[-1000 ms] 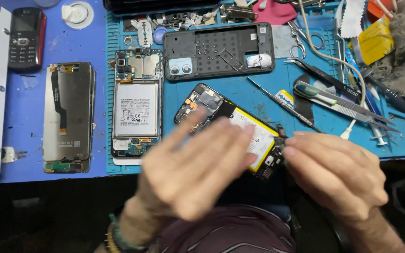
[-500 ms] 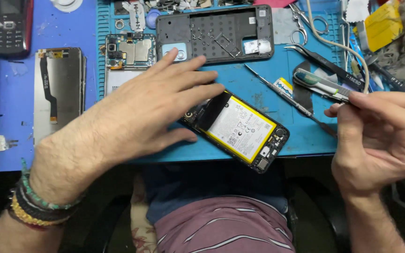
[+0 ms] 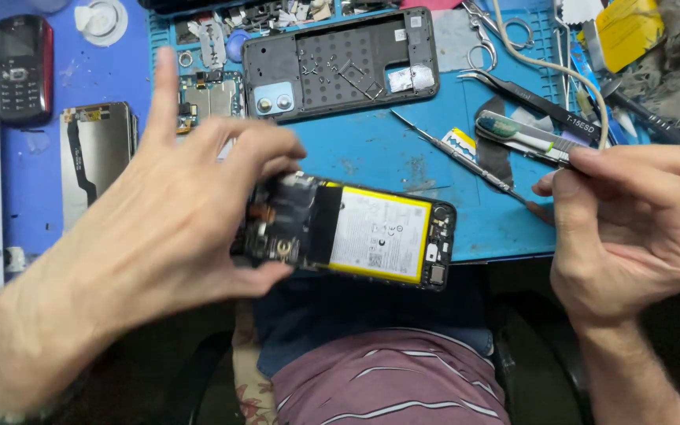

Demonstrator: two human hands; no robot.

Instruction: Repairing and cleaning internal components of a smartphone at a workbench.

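Gripping the opened black smartphone with its yellow-edged white battery exposed [image 3: 356, 228], the left hand [image 3: 159, 236] pinches the phone's left end — fingers curled over the top edge, thumb under the lower edge, index finger sticking up free. The phone sits tilted slightly over the near edge of the blue silicone repair mat [image 3: 403, 149] on the table, its right end free, pointing toward the right hand [image 3: 631, 220]. That hand is well clear of the phone, closed in a pinch on a thin metal-shafted screwdriver [image 3: 458, 156] whose shaft slants up-left across the mat. Behind the phone lies a black plastic phone back frame [image 3: 340, 63]; black tweezers [image 3: 529, 94] rest beyond the right hand.
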